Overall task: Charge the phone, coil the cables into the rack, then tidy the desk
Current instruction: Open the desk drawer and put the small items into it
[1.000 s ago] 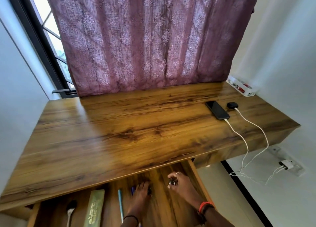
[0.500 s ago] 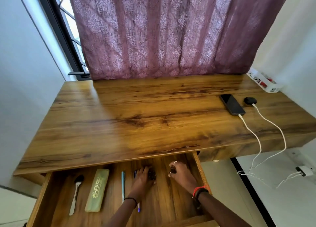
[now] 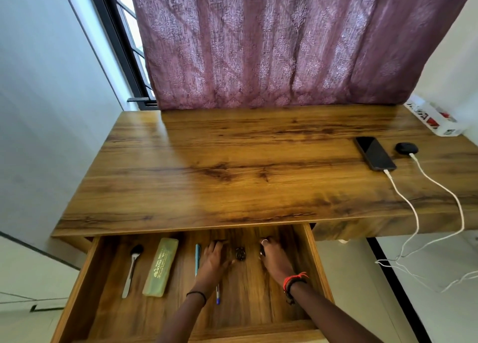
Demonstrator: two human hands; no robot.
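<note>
Phone (image 3: 375, 156) lay face up toward the right end of the desk (image 3: 232, 174), a white cable (image 3: 403, 200) plugged into its near end. A second white cable (image 3: 450, 195) ran to a small black round device (image 3: 406, 148) just beside it. Both cables dropped over the desk's front edge to a loose tangle on the floor. A white rack (image 3: 434, 117) sat at the far right corner against the wall. Below the desktop, both hands were inside the open drawer (image 3: 77, 291). The left hand (image 3: 214, 260) lay palm down on the drawer floor with its fingers stretched forward, gripping nothing, over a blue-tipped pen (image 3: 218, 295). The right hand (image 3: 274, 257), wearing a ring and a red wristband, had its fingers bent. A small dark shape showed at its thumb, but blur hid whether it was pinched. A small dark round object (image 3: 240, 253) sat between the two hands, apart from both. A teal pen (image 3: 197, 258), a green case (image 3: 161, 266) and a spoon (image 3: 133, 267) lay to the left. A purple curtain (image 3: 258, 45) hung behind the desk.
</note>
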